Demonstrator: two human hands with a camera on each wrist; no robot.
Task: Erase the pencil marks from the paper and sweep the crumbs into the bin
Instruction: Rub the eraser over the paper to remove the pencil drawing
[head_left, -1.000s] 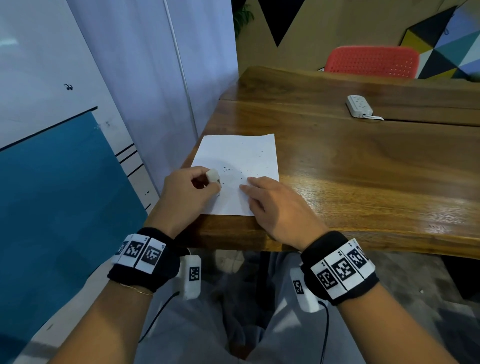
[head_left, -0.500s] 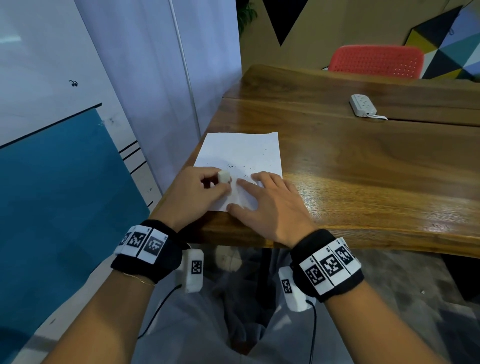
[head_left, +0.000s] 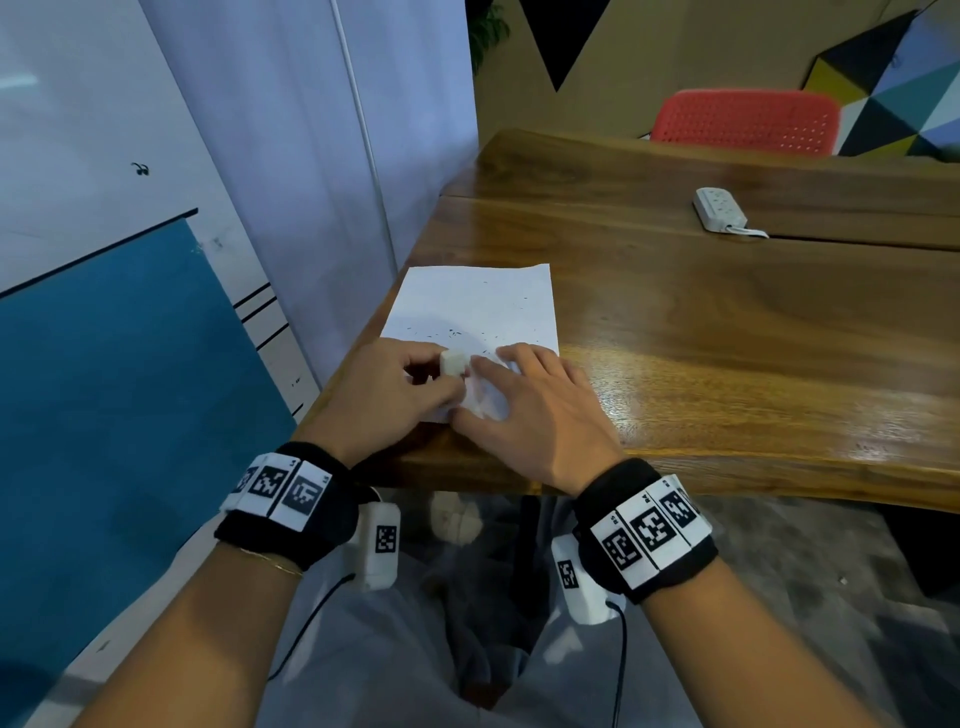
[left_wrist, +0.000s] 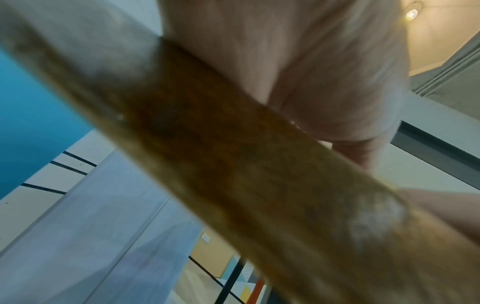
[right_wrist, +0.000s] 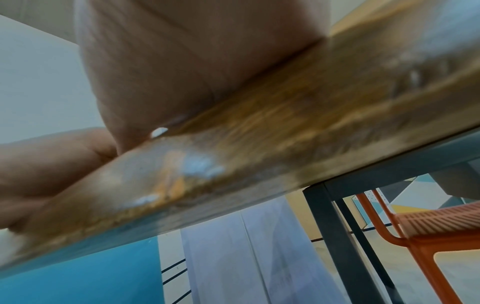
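A white rectangular sheet of paper (head_left: 478, 317) lies near the left near corner of the glossy brown wooden worktop (head_left: 727, 332), speckled with small dark crumbs (head_left: 447, 332). The left hand (head_left: 387, 395) has its fingers curled round a small white block eraser (head_left: 453, 362), pressed to the sheet's near part. The right hand (head_left: 535, 410) lies flat just beside it, fingers straight and together, pinning the paper's near edge. A white power strip (head_left: 719, 208) sits far right, before a red perforated plastic chair (head_left: 748, 122).
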